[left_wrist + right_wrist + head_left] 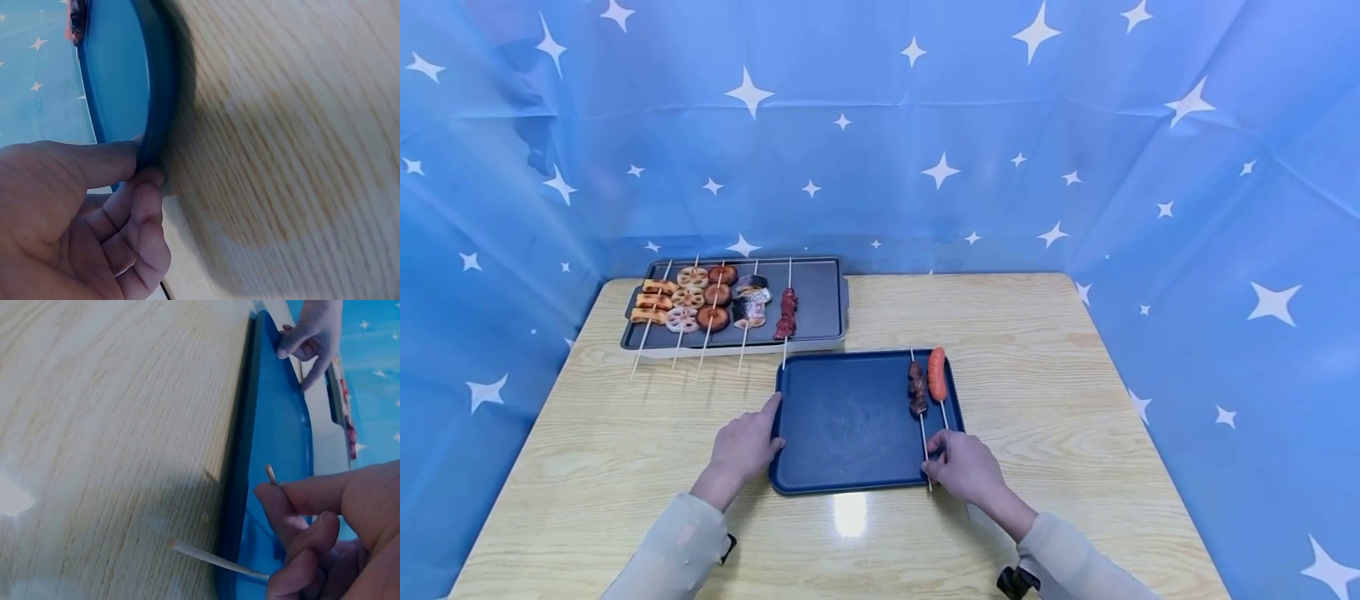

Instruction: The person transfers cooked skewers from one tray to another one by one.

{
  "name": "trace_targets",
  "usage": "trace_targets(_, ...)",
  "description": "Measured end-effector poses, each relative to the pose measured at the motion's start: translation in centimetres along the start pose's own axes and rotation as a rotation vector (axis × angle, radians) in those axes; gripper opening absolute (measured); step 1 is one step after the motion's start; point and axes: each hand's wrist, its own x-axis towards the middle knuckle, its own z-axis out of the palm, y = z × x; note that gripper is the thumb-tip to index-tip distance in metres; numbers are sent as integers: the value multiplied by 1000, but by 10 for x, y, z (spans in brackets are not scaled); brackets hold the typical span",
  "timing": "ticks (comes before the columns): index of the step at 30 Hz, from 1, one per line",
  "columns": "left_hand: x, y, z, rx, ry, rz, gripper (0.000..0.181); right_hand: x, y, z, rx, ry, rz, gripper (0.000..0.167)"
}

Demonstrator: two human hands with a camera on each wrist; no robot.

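My left hand [745, 457] grips the left rim of the dark blue tray [850, 483]; in the left wrist view its thumb and fingers [145, 169] pinch that rim. Near the tray's front right corner, my right hand [966, 467] pinches the bare stick of a brown meat skewer [917, 390]. Right of this meat lies a red sausage skewer [937, 375], its lower stick partly hidden by the hand. Two stick ends show in the right wrist view: one [270, 475] between thumb and finger, the other [209, 556] running beneath the curled fingers and over the rim.
Behind and to the left, a grey grill tray [820, 300] holds several skewers, including lotus slices [688, 297], round brown pieces [717, 295] and dark red meat [786, 314]. A blue curtain with white stars [880, 150] surrounds the wooden table [1060, 417].
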Motion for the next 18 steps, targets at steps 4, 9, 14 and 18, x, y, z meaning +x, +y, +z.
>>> trace_targets(4, -1, 0, 0, 0, 9, 7, 72, 1, 0, 1, -40, 24, 6, 14)
trace_targets(9, -1, -1, 0, 1, 22, 14, 72, 2, 0, 3, -78, 40, 18, 14)
trace_targets(14, -1, -1, 1, -6, 17, 14, 72, 2, 0, 2, -103, 38, 21, 18)
trace_targets(18, -1, -1, 2, -7, 16, 14, 72, 5, -1, 0, -125, 13, 30, 22)
